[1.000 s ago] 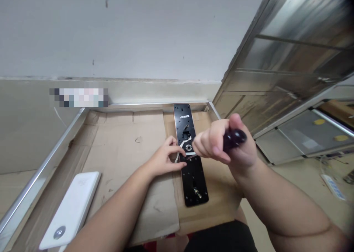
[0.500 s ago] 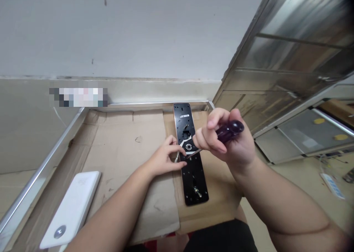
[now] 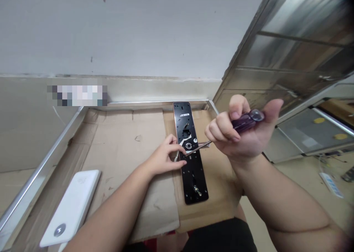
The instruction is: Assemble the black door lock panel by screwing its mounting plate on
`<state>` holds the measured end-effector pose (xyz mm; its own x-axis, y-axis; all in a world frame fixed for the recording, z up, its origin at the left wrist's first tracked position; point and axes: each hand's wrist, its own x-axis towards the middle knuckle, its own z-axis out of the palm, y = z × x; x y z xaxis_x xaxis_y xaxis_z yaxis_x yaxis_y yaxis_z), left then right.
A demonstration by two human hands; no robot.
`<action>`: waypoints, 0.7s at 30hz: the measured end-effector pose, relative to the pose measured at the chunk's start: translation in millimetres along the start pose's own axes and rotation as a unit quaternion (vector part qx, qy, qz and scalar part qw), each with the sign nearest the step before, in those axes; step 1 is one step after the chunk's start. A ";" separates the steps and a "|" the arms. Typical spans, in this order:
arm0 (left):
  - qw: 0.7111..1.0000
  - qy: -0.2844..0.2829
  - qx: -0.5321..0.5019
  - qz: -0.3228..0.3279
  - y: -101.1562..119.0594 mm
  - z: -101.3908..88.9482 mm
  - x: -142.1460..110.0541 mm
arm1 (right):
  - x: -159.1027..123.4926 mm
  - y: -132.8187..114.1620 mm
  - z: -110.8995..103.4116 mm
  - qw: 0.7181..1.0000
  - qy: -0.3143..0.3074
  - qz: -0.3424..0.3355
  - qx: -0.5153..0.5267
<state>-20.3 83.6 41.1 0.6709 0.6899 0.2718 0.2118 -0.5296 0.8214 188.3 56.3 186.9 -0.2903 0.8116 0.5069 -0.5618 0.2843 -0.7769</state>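
Note:
A long black door lock plate [image 3: 195, 174] lies on the cardboard, with screw holes, a square spindle hole in a round ring, metal posts and a white label. My left hand [image 3: 163, 156] holds it at its left edge, thumb and forefinger curved around the spot where the screwdriver tip meets it. Beside those fingers runs a pale strip [image 3: 177, 156]. My right hand [image 3: 240, 134] is closed around the dark purple handle of a screwdriver [image 3: 246, 121], thumb stretched away from the handle's end. The shaft slants down to the left onto the plate. Whether a screw is under the tip is hidden.
A white power bank [image 3: 73, 206] lies at the left on the cardboard [image 3: 135, 134]. A metal rim [image 3: 41, 171] borders the table, with a wall [image 3: 138, 31] behind. To the right stand a shiny cabinet [image 3: 276, 60] and, on the floor, a power strip [image 3: 331, 184].
My right hand has moved right and slightly up along with the screwdriver handle, showing more of the shaft, and its thumb has stretched out. My left hand and the plate have stayed in place.

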 end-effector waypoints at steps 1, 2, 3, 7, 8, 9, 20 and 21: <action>1.000 0.002 0.001 0.003 0.7 0.1 -0.1 | 0.2 0.1 0.1 1.000 0.008 -0.002 -0.002; 1.000 0.004 0.001 0.005 1.4 -0.1 -0.2 | 0.4 0.4 0.4 1.000 0.018 -0.003 -0.004; 1.000 0.006 0.000 0.007 2.2 -0.6 -0.4 | 0.4 0.5 0.8 1.000 0.029 -0.005 -0.005; 1.000 0.018 -0.007 0.009 1.7 -8.6 -1.2 | 1.5 -5.2 -1.9 0.996 0.087 -0.035 -0.008; 0.999 0.034 -0.008 -0.001 -0.4 -12.3 -1.3 | 2.7 -8.8 -5.5 0.993 0.109 -0.048 -0.009; 0.998 0.061 -0.008 -0.018 -3.5 -16.7 -1.4 | 4.3 -12.8 -10.8 0.989 0.132 -0.060 -0.012; 0.885 0.227 0.257 -0.314 -64.0 -61.7 -12.1 | 22.0 44.2 -133.5 0.872 0.377 0.234 -0.205; 0.876 0.224 0.271 -0.329 -66.9 -62.0 -12.6 | 20.1 56.1 -141.8 0.867 0.365 0.258 -0.218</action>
<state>-87.0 141.0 13.8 -0.0439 0.9943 0.0973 0.8365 -0.0167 0.5477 260.8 160.9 100.7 0.2419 0.9496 -0.1995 -0.1104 -0.1773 -0.9779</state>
